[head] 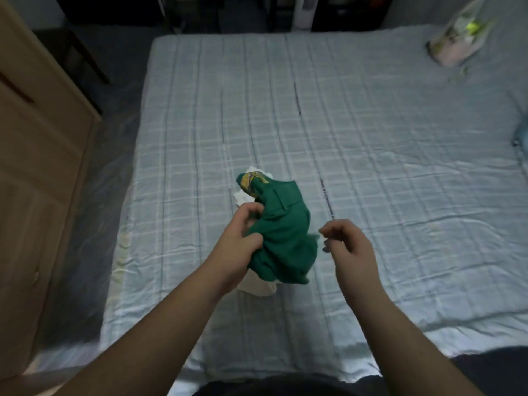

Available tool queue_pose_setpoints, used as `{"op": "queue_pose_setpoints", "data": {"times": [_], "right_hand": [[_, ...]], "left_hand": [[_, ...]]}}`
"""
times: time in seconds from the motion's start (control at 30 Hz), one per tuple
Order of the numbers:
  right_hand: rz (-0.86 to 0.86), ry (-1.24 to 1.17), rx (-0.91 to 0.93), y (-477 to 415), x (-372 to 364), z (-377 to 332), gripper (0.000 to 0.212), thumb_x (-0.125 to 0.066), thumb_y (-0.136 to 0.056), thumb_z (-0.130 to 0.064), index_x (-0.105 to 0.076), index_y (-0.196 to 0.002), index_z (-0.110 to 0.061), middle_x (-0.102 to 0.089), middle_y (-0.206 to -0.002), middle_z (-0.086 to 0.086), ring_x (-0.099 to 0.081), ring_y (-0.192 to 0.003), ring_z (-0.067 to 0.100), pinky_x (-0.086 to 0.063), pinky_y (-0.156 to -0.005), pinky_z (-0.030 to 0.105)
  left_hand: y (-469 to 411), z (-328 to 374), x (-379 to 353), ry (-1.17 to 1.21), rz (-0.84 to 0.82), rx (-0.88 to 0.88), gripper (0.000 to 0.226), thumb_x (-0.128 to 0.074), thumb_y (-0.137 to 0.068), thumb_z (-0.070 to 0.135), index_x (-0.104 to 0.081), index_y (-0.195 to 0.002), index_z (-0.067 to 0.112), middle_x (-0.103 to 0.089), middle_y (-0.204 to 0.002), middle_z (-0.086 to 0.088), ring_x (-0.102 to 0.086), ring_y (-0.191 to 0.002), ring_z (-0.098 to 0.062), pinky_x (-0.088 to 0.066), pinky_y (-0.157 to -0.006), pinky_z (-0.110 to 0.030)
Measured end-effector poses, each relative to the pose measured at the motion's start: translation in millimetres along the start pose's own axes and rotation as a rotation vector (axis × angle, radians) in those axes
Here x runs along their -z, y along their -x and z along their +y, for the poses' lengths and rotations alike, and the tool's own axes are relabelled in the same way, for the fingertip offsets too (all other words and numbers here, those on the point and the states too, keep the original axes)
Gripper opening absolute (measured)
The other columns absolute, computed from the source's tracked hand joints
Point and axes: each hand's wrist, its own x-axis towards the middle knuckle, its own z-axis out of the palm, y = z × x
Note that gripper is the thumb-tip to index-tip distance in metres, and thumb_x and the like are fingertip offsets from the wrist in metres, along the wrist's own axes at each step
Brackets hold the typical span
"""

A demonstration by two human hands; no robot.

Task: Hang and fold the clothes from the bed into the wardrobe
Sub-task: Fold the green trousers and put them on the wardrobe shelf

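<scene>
green garment (285,235) bunched in left hand (238,247) over bed (371,138); right hand (348,247) curled beside it, grip unclear; yellow print (251,181) unreadable

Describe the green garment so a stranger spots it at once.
Start at the bed with the blue checked cover. Toward its near edge, the left hand grips the green garment over a white cloth. Only it is deep green, with a yellow patterned patch.
</scene>
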Motion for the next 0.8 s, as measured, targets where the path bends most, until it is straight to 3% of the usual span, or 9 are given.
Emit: {"op": "queue_pose_setpoints", "data": {"times": [0.1, 0.23, 0.3, 0.4, 0.47, 0.53, 0.63, 0.73, 0.8], "right_hand": [[0.039, -0.161, -0.202, 7, 11, -5, 0.034, -0.063, -0.087, -0.029, -0.058, -0.121, -0.025, -0.06, -0.125, -0.005, -0.059, -0.112, 0.011, -0.051, -0.097, 0.036], [-0.472, -0.393, -0.441, 5, 21, -20, 0.041, -0.049, -0.097, -0.052, -0.066, -0.127, -0.029, -0.063, -0.135, 0.002, -0.058, -0.127, 0.021, -0.048, -0.1, 0.038], [-0.614, -0.436, -0.443, 6, 24, -26, 0.046, -0.044, -0.101, -0.047, -0.061, -0.135, -0.021, -0.062, -0.137, 0.008, -0.057, -0.128, 0.026, -0.044, -0.105, 0.044], [-0.504, -0.304, -0.302, 6, 33, -37, 0.034, -0.057, -0.099, -0.032, -0.064, -0.128, -0.016, -0.07, -0.123, 0.012, -0.065, -0.116, 0.034, -0.048, -0.097, 0.052], [-0.367, -0.248, -0.145, 4, 45, -49, 0.022, -0.059, -0.098, -0.021, -0.068, -0.118, -0.016, -0.075, -0.11, 0.008, -0.069, -0.106, 0.03, -0.056, -0.088, 0.045], [-0.238, -0.128, 0.019, 2, 63, -65, 0.013, -0.059, -0.098, -0.018, -0.071, -0.101, -0.022, -0.077, -0.097, -0.002, -0.072, -0.095, 0.014, -0.055, -0.081, 0.033], [-0.128, 0.097, 0.261, -5, 95, -85, 0.014, -0.058, -0.098, -0.022, -0.065, -0.096, -0.035, -0.067, -0.106, -0.009, -0.061, -0.092, -0.006, -0.047, -0.084, 0.018], [-0.16, -0.081, 0.319, -14, 130, -103, 0.014, -0.055, -0.1, -0.021, -0.067, -0.107, -0.025, -0.071, -0.11, -0.001, -0.068, -0.101, 0.013, -0.054, -0.089, 0.031], [-0.239, -0.216, 0.275, -19, 151, -115, 0.016, -0.054, -0.102, -0.024, -0.067, -0.11, -0.023, -0.073, -0.109, 0.002, -0.07, -0.101, 0.018, -0.057, -0.085, 0.034]], "left_hand": [[33, 13, -6, -0.136, -0.069, -0.092, 0.045, -0.046, -0.078, -0.004, -0.055, -0.11, 0.024, -0.068, -0.108, -0.006, -0.064, -0.092, -0.026, -0.053, -0.075, -0.043], [72, 33, -24, -0.25, -0.139, -0.222, 0.042, -0.046, -0.077, -0.002, -0.054, -0.108, 0.025, -0.061, -0.108, -0.021, -0.058, -0.086, -0.031, -0.049, -0.072, -0.044], [87, 38, -36, -0.321, -0.12, -0.281, 0.043, -0.046, -0.076, 0.001, -0.054, -0.109, 0.026, -0.058, -0.105, -0.025, -0.055, -0.081, -0.037, -0.047, -0.071, -0.044], [104, 41, -58, -0.44, -0.038, -0.37, 0.053, -0.046, -0.074, 0.0, -0.056, -0.113, 0.034, -0.059, -0.094, -0.015, -0.056, -0.077, -0.036, -0.05, -0.068, -0.033], [111, 41, -76, -0.5, 0.026, -0.43, 0.059, -0.046, -0.072, -0.001, -0.055, -0.113, 0.04, -0.058, -0.087, -0.007, -0.054, -0.07, -0.018, -0.047, -0.065, -0.024], [116, 40, -96, -0.539, 0.071, -0.47, 0.064, -0.045, -0.07, -0.002, -0.052, -0.113, 0.044, -0.06, -0.087, 0.001, -0.056, -0.071, -0.01, -0.047, -0.065, -0.02], [120, 31, -128, -0.596, 0.121, -0.507, 0.069, -0.045, -0.07, -0.004, -0.049, -0.117, 0.046, -0.064, -0.099, 0.012, -0.062, -0.082, -0.003, -0.047, -0.072, -0.015], [117, 17, -160, -0.738, 0.203, -0.482, 0.071, -0.049, -0.074, 0.003, -0.041, -0.132, 0.043, -0.057, -0.128, 0.012, -0.057, -0.115, -0.004, -0.049, -0.096, -0.028], [114, 8, -180, -0.793, 0.249, -0.45, 0.074, -0.05, -0.077, 0.006, -0.034, -0.14, 0.042, -0.049, -0.138, 0.011, -0.051, -0.123, -0.004, -0.046, -0.105, -0.033]]}}
